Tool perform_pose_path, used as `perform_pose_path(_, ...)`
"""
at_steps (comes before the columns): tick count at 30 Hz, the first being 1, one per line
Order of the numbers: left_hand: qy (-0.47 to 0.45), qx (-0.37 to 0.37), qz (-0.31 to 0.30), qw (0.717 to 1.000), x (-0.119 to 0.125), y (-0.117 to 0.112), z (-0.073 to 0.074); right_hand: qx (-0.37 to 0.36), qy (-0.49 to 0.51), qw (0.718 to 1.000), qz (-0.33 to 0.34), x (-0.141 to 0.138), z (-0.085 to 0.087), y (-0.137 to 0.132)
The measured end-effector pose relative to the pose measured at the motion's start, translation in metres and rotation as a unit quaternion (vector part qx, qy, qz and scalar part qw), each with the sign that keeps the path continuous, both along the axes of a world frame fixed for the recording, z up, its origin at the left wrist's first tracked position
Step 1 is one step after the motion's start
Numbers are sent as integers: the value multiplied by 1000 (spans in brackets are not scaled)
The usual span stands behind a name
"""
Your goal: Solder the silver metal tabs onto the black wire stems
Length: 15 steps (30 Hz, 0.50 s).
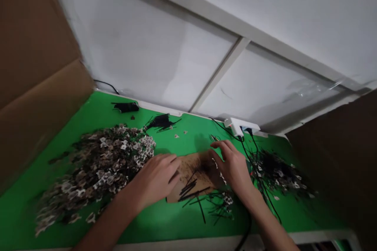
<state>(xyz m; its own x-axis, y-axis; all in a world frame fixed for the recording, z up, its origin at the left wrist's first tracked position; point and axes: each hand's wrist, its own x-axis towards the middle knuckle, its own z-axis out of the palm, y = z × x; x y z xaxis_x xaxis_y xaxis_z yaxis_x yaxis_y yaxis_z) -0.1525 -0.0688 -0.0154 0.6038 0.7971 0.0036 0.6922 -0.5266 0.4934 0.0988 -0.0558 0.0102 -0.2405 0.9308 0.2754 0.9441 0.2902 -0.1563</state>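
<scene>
My left hand (161,174) rests at the left edge of a brown board (188,168), its fingers curled together; whatever they hold, if anything, is hidden. Above the board's right side is my right hand (232,164), with thumb and fingers bent toward each other. A thin row of small white bits (219,170) runs just below its fingers; I cannot tell whether it is gripped. Several black sticks (188,189) lie across the board's front part. Dark thin stems with small pale pieces (226,199) spread in front of it.
A large heap of small brown and white flower-like pieces (108,160) covers the left of the green table (141,219). Black stick bundles (160,121) lie behind. A white power strip (241,126) with cables and a dark stem pile (277,168) are right. Cardboard walls (38,113) flank the table.
</scene>
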Motion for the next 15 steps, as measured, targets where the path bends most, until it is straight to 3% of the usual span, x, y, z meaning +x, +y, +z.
perform_pose_path(4, -26, 39, 11, 999, 1, 3, -1, -60, -25, 995, 72, -35, 10, 44)
perform_pose_path(9, -38, 64, 26, 997, -1, 4, -2, -128, -39, 984, 114, -62, 2, 92)
perform_pose_path(15, -53, 69, 22, 996, -1, 4, -2, -143, 12, 985, 100, -53, 7, 94)
